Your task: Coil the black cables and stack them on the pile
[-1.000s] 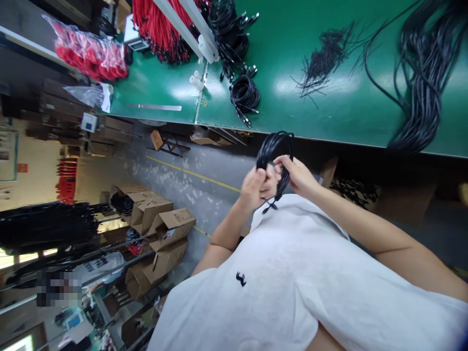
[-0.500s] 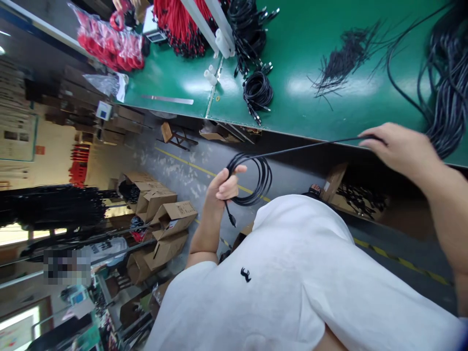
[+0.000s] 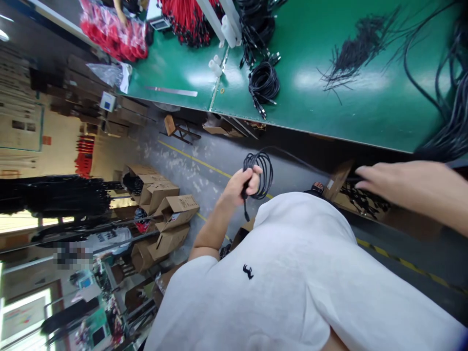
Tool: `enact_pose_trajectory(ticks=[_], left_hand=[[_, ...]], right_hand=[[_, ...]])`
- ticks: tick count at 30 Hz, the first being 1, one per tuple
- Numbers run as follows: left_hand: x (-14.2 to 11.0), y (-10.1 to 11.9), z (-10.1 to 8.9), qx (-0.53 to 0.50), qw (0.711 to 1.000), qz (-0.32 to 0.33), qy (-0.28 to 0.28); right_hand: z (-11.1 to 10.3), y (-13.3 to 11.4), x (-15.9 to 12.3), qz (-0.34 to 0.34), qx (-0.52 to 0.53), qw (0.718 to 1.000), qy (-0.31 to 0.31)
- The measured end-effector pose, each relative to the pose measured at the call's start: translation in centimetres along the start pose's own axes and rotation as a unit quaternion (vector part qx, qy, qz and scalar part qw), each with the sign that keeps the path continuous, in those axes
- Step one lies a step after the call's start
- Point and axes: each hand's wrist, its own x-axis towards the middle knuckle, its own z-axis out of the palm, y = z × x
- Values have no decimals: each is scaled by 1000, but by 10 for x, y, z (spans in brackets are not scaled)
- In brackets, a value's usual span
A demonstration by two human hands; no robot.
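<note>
My left hand (image 3: pixel 241 186) is closed around one side of a loosely coiled black cable (image 3: pixel 269 176). The loops stick out past my fingers, and one plug end dangles below the hand. From the coil a single strand sags across to my right hand (image 3: pixel 391 181), which is out to the right below the bench edge. Motion smears those fingers, but the strand runs into them and they look pinched on it.
Along the top runs a green workbench (image 3: pixel 310 109). On it lie a finished cable coil (image 3: pixel 263 85), thin black ties (image 3: pixel 360 46), a large black cable bundle (image 3: pixel 451 117) and red cables (image 3: pixel 190 22). Cardboard boxes (image 3: pixel 179 209) stand on the floor; another person's hand (image 3: pixel 120 12) shows top left.
My right hand has dropped from the bench edge to below it, and the strand has gone from taut to slack. My left hand with the coil has shifted right and slightly up.
</note>
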Motion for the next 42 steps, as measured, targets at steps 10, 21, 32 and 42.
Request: enact_pose_trajectory(ticks=[10, 21, 32, 42], left_hand=[[26, -61, 31, 168, 962, -65, -207], [22, -53, 47, 9, 958, -192, -215], [22, -41, 54, 62, 907, -252, -332], [36, -48, 49, 177, 969, 42, -167]], right_hand=[[-22, -89, 56, -248, -1, 968, 31], [9, -62, -14, 77, 264, 961, -4], [36, -92, 78, -171, 388, 896, 134], [73, -131, 100, 326, 839, 429, 77]])
